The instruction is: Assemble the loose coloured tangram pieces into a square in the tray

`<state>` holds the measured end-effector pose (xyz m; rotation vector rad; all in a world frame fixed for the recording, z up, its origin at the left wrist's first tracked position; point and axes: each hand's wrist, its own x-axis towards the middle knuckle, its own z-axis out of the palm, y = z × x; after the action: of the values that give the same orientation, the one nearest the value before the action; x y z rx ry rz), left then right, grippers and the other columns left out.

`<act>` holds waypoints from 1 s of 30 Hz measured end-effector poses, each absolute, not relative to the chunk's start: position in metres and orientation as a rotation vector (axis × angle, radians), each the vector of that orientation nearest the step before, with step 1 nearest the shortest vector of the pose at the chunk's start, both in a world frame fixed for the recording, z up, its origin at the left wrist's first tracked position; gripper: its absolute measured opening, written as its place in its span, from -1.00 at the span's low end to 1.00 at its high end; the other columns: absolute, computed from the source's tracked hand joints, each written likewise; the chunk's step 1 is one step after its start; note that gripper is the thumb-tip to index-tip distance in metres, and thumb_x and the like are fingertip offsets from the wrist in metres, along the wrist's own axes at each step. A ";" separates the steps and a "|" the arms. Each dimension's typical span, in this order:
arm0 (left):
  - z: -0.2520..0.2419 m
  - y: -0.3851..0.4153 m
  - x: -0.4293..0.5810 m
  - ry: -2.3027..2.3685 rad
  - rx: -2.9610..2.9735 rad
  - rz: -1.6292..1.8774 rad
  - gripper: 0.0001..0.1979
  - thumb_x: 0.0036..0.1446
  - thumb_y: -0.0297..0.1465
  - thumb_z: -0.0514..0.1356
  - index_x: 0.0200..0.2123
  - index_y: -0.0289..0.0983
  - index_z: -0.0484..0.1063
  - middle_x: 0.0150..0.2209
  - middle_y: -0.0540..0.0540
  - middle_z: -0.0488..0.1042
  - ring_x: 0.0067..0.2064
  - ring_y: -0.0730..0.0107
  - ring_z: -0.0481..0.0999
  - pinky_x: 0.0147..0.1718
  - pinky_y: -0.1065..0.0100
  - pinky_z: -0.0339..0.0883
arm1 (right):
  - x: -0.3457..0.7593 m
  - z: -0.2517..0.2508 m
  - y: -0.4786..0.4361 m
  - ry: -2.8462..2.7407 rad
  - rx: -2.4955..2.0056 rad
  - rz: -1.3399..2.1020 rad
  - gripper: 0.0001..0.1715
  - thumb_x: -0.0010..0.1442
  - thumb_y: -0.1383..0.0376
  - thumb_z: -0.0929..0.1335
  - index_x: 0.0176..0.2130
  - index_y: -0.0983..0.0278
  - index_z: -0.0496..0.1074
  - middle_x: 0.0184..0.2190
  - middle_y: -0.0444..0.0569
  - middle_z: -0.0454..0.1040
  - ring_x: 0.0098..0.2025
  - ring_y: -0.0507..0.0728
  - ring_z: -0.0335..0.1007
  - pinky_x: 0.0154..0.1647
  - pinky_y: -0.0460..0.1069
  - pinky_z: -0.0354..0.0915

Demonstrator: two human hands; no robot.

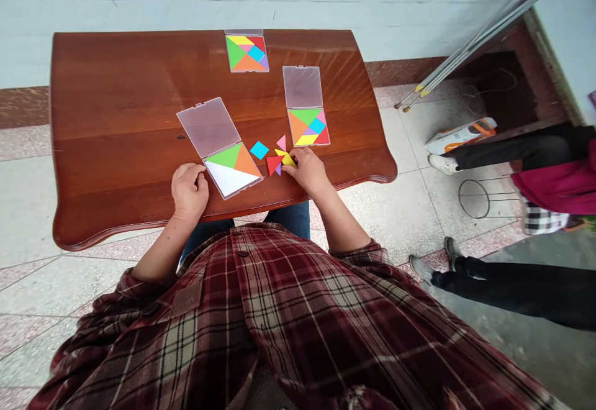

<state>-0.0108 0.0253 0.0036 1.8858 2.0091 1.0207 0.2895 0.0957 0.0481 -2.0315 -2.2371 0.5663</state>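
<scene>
A hinged clear case (209,127) lies open near the table's front edge, with a green triangle (225,156) and an orange triangle (248,160) beside a white area in its tray. Curled at the tray's left corner is my left hand (190,191). My right hand (307,171) has its fingertips on the yellow piece (287,158), among loose pieces. Around it lie a red triangle (274,164), a purple piece (278,169) and a pink triangle (282,143). A blue square (259,150) sits between the case and these pieces.
Two filled tangram cases, one at the back (237,54) and one at the right (302,87), rest on the brown table (116,118). Crutches (447,68) lean at the right wall. Two people's legs (512,286) and a wire stand (474,199) show at the right.
</scene>
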 end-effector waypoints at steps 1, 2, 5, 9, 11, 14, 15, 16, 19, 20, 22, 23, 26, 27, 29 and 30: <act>0.003 0.025 -0.011 2.005 1.885 1.022 -0.80 0.11 -0.47 0.06 -0.26 -0.24 0.46 -0.20 -0.14 0.50 -0.10 0.21 0.48 0.02 0.13 0.35 | 0.289 0.048 0.096 -2.227 -2.030 0.569 -0.68 0.21 0.23 0.37 -0.04 0.28 0.45 -0.03 0.10 0.46 -0.09 0.22 0.41 -0.14 0.06 0.32; 0.003 0.025 -0.011 2.004 1.884 1.022 -0.80 0.11 -0.47 0.06 -0.27 -0.24 0.46 -0.20 -0.14 0.50 -0.10 0.21 0.47 0.02 0.14 0.35 | 0.288 0.047 0.096 -2.222 -2.022 0.573 -0.70 0.22 0.24 0.36 -0.05 0.28 0.45 -0.03 0.10 0.46 -0.10 0.22 0.41 -0.14 0.06 0.31; 0.004 0.025 -0.011 2.014 1.879 1.021 -0.80 0.10 -0.47 0.06 -0.28 -0.24 0.47 -0.20 -0.13 0.50 -0.11 0.22 0.47 0.01 0.15 0.35 | 0.287 0.045 0.097 -2.216 -2.019 0.565 -0.75 0.23 0.24 0.34 -0.10 0.29 0.44 -0.07 0.09 0.48 -0.10 0.21 0.42 -0.13 0.06 0.31; 0.004 0.025 -0.010 2.013 1.856 1.026 -0.80 0.10 -0.47 0.06 -0.29 -0.25 0.48 -0.20 -0.13 0.50 -0.11 0.22 0.46 0.01 0.16 0.34 | 0.285 0.045 0.096 -2.198 -2.102 0.555 -0.76 0.22 0.21 0.35 -0.14 0.30 0.41 -0.13 0.10 0.51 -0.06 0.25 0.43 -0.11 0.07 0.31; 0.005 0.025 -0.010 1.998 1.839 1.033 -0.80 0.10 -0.48 0.06 -0.29 -0.25 0.48 -0.20 -0.13 0.50 -0.11 0.21 0.46 0.02 0.15 0.33 | 0.285 0.048 0.094 -2.180 -2.153 0.576 -0.75 0.21 0.20 0.35 -0.14 0.30 0.40 -0.14 0.11 0.52 -0.05 0.26 0.44 -0.10 0.07 0.31; 0.005 0.025 -0.009 2.000 1.839 1.033 -0.80 0.09 -0.47 0.06 -0.30 -0.24 0.48 -0.21 -0.13 0.49 -0.11 0.19 0.46 0.01 0.13 0.34 | 0.286 0.054 0.091 -2.145 -2.241 0.589 -0.73 0.19 0.21 0.36 -0.14 0.30 0.39 -0.14 0.13 0.53 -0.08 0.26 0.46 -0.10 0.08 0.32; 0.005 0.024 -0.009 2.003 1.844 1.031 -0.80 0.09 -0.47 0.05 -0.30 -0.24 0.48 -0.22 -0.12 0.50 -0.12 0.19 0.46 0.00 0.13 0.35 | 0.288 0.055 0.090 -2.134 -2.271 0.583 -0.73 0.18 0.21 0.36 -0.14 0.31 0.40 -0.14 0.13 0.53 -0.09 0.26 0.47 -0.10 0.09 0.33; 0.005 0.024 -0.009 2.004 1.851 1.031 -0.80 0.09 -0.46 0.05 -0.30 -0.24 0.47 -0.22 -0.12 0.50 -0.12 0.19 0.46 -0.01 0.13 0.35 | 0.290 0.057 0.089 -2.125 -2.299 0.575 -0.72 0.17 0.22 0.36 -0.14 0.31 0.40 -0.13 0.14 0.53 -0.09 0.27 0.47 -0.10 0.09 0.33; 0.004 0.024 -0.009 1.998 1.870 1.042 -0.80 0.10 -0.47 0.05 -0.30 -0.25 0.48 -0.22 -0.13 0.50 -0.12 0.20 0.47 -0.02 0.13 0.35 | 0.298 0.061 0.087 -2.091 -2.348 0.572 -0.74 0.15 0.23 0.36 -0.16 0.31 0.41 -0.15 0.14 0.53 -0.09 0.27 0.48 -0.10 0.10 0.33; 0.003 0.024 -0.009 1.997 1.871 1.047 -0.80 0.10 -0.47 0.05 -0.30 -0.25 0.48 -0.22 -0.14 0.50 -0.12 0.20 0.47 -0.02 0.14 0.35 | 0.300 0.062 0.086 -2.074 -2.348 0.569 -0.74 0.14 0.23 0.36 -0.17 0.31 0.41 -0.16 0.14 0.53 -0.09 0.27 0.48 -0.11 0.10 0.33; 0.003 0.024 -0.009 1.994 1.868 1.048 -0.80 0.10 -0.48 0.06 -0.29 -0.25 0.48 -0.21 -0.13 0.50 -0.12 0.22 0.47 -0.02 0.15 0.35 | 0.301 0.066 0.084 -2.041 -2.313 0.558 -0.76 0.13 0.24 0.36 -0.18 0.30 0.40 -0.17 0.12 0.53 -0.10 0.26 0.47 -0.12 0.09 0.32; 0.002 0.024 -0.009 1.993 1.869 1.051 -0.80 0.10 -0.48 0.06 -0.28 -0.25 0.48 -0.21 -0.13 0.50 -0.12 0.23 0.47 -0.02 0.15 0.35 | 0.299 0.069 0.083 -2.035 -2.273 0.560 -0.76 0.12 0.25 0.36 -0.18 0.30 0.40 -0.17 0.11 0.53 -0.11 0.25 0.47 -0.14 0.08 0.32; 0.001 0.024 -0.009 1.998 1.890 1.064 -0.80 0.11 -0.48 0.06 -0.29 -0.25 0.48 -0.22 -0.12 0.51 -0.13 0.23 0.47 -0.03 0.17 0.35 | 0.283 0.076 0.077 -2.084 -2.075 0.636 -0.79 0.10 0.25 0.37 -0.22 0.26 0.39 -0.22 0.04 0.53 -0.16 0.20 0.45 -0.18 0.05 0.30; 0.001 0.024 -0.009 2.000 1.895 1.068 -0.80 0.11 -0.48 0.06 -0.29 -0.25 0.48 -0.23 -0.12 0.51 -0.13 0.23 0.47 -0.03 0.17 0.35 | 0.274 0.078 0.074 -2.119 -2.001 0.677 -0.79 0.09 0.24 0.38 -0.23 0.25 0.39 -0.23 0.02 0.53 -0.19 0.18 0.45 -0.20 0.04 0.29; 0.001 0.024 -0.009 1.999 1.893 1.075 -0.80 0.10 -0.47 0.06 -0.30 -0.25 0.48 -0.23 -0.11 0.51 -0.14 0.23 0.47 -0.04 0.17 0.36 | 0.253 0.079 0.070 -2.208 -1.869 0.754 -0.79 0.09 0.24 0.38 -0.22 0.25 0.39 -0.24 0.00 0.53 -0.23 0.16 0.43 -0.21 0.02 0.28; 0.001 0.025 -0.009 1.996 1.891 1.073 -0.80 0.10 -0.47 0.06 -0.30 -0.24 0.48 -0.23 -0.11 0.51 -0.14 0.23 0.47 -0.04 0.16 0.36 | 0.242 0.078 0.067 -2.253 -1.827 0.776 -0.79 0.10 0.24 0.38 -0.22 0.25 0.39 -0.24 0.00 0.53 -0.23 0.15 0.43 -0.21 0.02 0.27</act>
<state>-0.0091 0.0246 0.0011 1.8909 1.9957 1.0733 0.2420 0.0674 0.0779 -1.8272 -2.2526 0.7759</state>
